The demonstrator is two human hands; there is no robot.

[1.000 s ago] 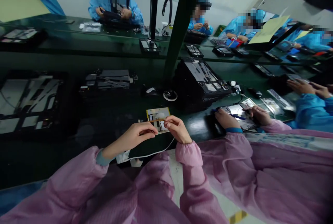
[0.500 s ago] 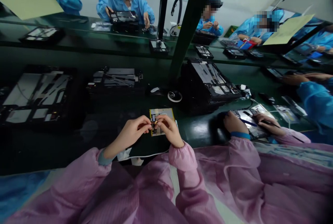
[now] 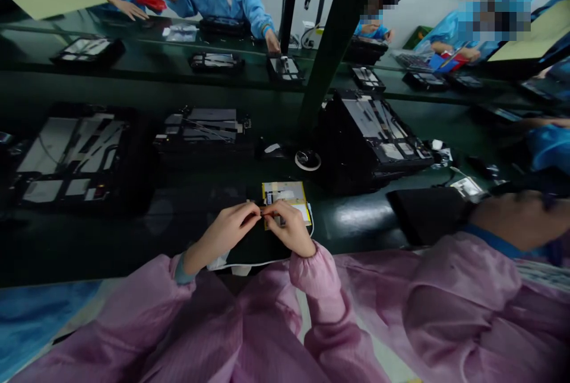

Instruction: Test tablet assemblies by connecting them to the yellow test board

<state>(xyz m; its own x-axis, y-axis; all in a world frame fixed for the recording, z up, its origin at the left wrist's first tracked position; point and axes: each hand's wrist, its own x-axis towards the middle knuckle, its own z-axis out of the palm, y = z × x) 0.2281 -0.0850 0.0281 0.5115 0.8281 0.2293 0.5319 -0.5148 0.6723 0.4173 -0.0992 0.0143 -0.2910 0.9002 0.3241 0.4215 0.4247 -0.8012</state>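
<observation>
My left hand (image 3: 225, 230) and my right hand (image 3: 290, 228) pinch a thin amber strip (image 3: 263, 213) from either side, their fingertips nearly meeting and hiding most of it. Both hands hover at the near edge of a small yellow-edged circuit board (image 3: 285, 194), which lies flat on the dark green workbench (image 3: 178, 193). A thin white cable (image 3: 310, 222) curves along the board's right side. My pink sleeves fill the bottom of the view.
Several black-framed device housings lie on the bench, with a large tilted one (image 3: 371, 136) beyond my right hand beside a tape roll (image 3: 307, 160). A co-worker's pink-sleeved arm (image 3: 463, 288) intrudes at right. A green post (image 3: 342, 32) rises behind, and blue-smocked workers sit across the bench.
My hands have drawn closer together over the board, and the strip is now mostly hidden. The co-worker's arm has risen and covers the bench at right. The whole view has shifted with my head.
</observation>
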